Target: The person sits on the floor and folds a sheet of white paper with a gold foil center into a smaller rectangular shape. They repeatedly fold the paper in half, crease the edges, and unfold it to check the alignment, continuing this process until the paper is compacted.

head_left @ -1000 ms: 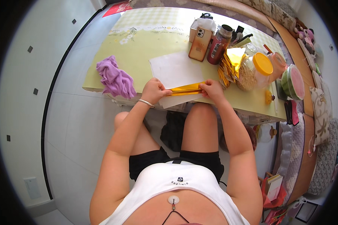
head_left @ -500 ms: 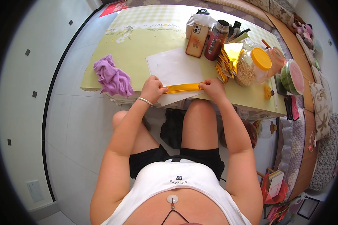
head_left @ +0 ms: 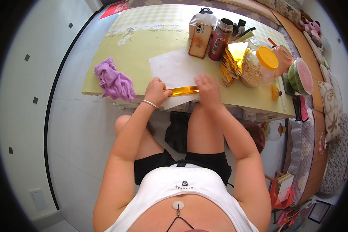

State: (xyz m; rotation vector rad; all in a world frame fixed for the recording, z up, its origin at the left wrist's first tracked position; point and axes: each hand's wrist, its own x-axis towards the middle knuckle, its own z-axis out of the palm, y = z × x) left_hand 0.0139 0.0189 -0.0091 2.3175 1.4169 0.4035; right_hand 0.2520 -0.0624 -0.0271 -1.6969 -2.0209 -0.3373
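A narrow folded strip of shiny gold foil paper (head_left: 183, 91) lies across the white sheet (head_left: 173, 69) near the table's front edge. My left hand (head_left: 156, 92) pinches its left end between thumb and fingers. At the strip's right end, my right hand (head_left: 208, 92) lies over the foil, its fingers smeared by motion, so its grip cannot be made out. To the right on the table is a pile of gold foil sheets (head_left: 232, 62).
Behind the sheet stand an upright phone (head_left: 200, 40) and a dark red bottle (head_left: 220, 40). On the right are a yellow-lidded jar of grains (head_left: 255, 69), a pinkish jar (head_left: 283, 58) and a cut watermelon (head_left: 301, 76). A purple cloth (head_left: 115, 80) lies at the left edge.
My right hand has moved left along the strip, covering more of its right end. My left hand stays at the other end.
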